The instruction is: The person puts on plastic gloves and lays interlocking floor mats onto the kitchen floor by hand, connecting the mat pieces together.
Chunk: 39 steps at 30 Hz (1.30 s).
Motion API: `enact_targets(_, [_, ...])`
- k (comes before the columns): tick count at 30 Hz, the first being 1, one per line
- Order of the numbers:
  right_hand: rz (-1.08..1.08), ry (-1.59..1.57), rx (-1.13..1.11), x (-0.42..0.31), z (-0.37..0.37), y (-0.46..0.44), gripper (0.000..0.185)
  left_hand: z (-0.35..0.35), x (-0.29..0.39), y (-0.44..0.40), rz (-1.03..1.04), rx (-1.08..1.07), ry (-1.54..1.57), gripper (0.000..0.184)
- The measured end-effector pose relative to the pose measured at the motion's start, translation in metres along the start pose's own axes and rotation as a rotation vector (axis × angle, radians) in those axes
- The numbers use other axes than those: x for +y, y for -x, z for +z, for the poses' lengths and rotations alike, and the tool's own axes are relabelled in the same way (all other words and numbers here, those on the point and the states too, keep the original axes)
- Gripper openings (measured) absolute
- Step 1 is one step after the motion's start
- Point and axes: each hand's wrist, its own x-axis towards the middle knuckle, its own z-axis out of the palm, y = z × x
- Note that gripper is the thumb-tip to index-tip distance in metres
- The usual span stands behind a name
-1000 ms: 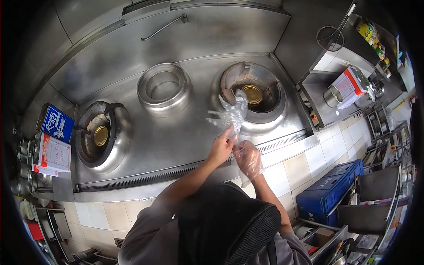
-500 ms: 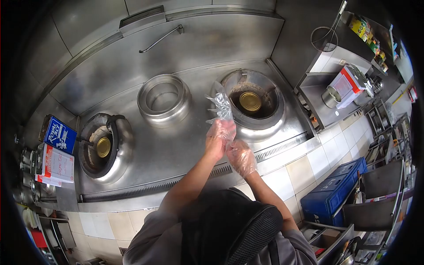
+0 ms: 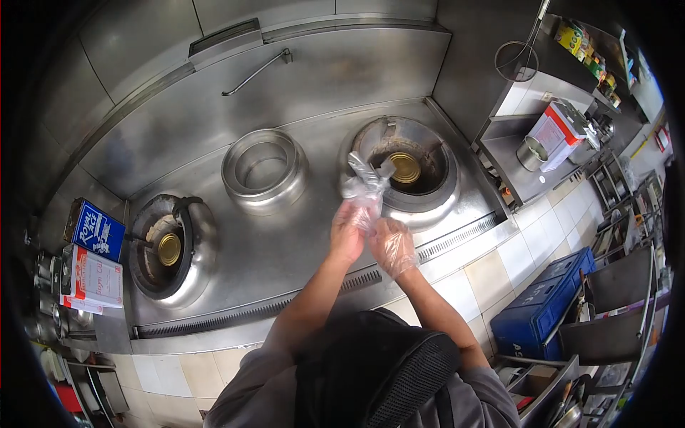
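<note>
A clear plastic glove [image 3: 369, 175] is partly over my left hand [image 3: 348, 237], its loose finger ends crumpled beyond my fingertips. My left fingers point forward into the plastic and look stretched out, though the film blurs them. My right hand [image 3: 394, 246] wears another clear plastic glove, which reaches its wrist. Its fingers are closed on the edge of the left glove, close beside my left hand. Both hands are above the front of the steel stove top [image 3: 300, 246], near the right wok burner [image 3: 446, 175].
A steel ring [image 3: 230, 167] stands mid-stove, with the left wok burner [image 3: 203, 246] beyond it. Tins [image 3: 100, 228] stand at the left edge. On the right are a side counter [image 3: 499, 146] with a white-and-red tin [image 3: 553, 139], and a blue crate [image 3: 531, 307] on the floor.
The glove's loose finger ends have shifted right and folded over. My hands stay together, the right still pinching the glove. The view has tilted slightly.
</note>
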Motion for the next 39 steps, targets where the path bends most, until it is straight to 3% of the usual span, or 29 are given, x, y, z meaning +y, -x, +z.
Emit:
enact_targets(4, [-0.022,-0.083,-0.033,-0.015,-0.008,0.001,0.015,0.011,0.009,0.005,0.111,-0.034,-0.008,0.034])
enact_targets(7, [-0.036,-0.128,-0.050,-0.018,-0.012,0.001,0.015,-0.015,-0.001,-0.001,0.048,-0.050,-0.076,0.035])
enact_targets(10, [-0.067,-0.180,-0.022,-0.020,-0.016,0.001,0.015,-0.016,-0.002,0.007,-0.155,0.025,-0.016,0.034])
enact_targets(13, [-0.054,-0.194,-0.131,-0.022,-0.018,0.005,0.014,-0.003,0.008,0.013,-0.305,0.027,0.064,0.040])
enact_targets(16, [-0.092,-0.160,-0.054,-0.029,-0.013,0.016,0.014,-0.012,0.004,0.014,-0.170,0.024,-0.098,0.046])
enact_targets(22, [-0.094,-0.138,-0.116,-0.033,-0.016,0.025,0.015,-0.019,0.004,0.024,-0.179,0.029,-0.156,0.059])
enact_targets(25, [-0.133,-0.157,-0.038,-0.031,-0.013,0.028,0.014,-0.019,0.005,0.028,-0.325,0.063,-0.089,0.065])
enact_targets(29, [-0.115,-0.169,-0.132,-0.030,-0.018,0.030,0.009,-0.020,0.009,0.029,-0.493,-0.026,0.014,0.068])
enact_targets(33, [-0.118,-0.126,-0.219,-0.030,-0.012,0.039,0.018,-0.013,0.010,0.036,-0.305,-0.054,-0.166,0.078])
enact_targets(36, [-0.203,-0.176,-0.049,-0.028,-0.009,0.042,0.010,-0.015,0.012,0.036,-0.441,-0.051,-0.123,0.074])
enact_targets(39, [-0.184,-0.179,-0.103,-0.025,-0.012,0.043,0.011,-0.014,0.012,0.039,-0.565,-0.158,0.039,0.082])
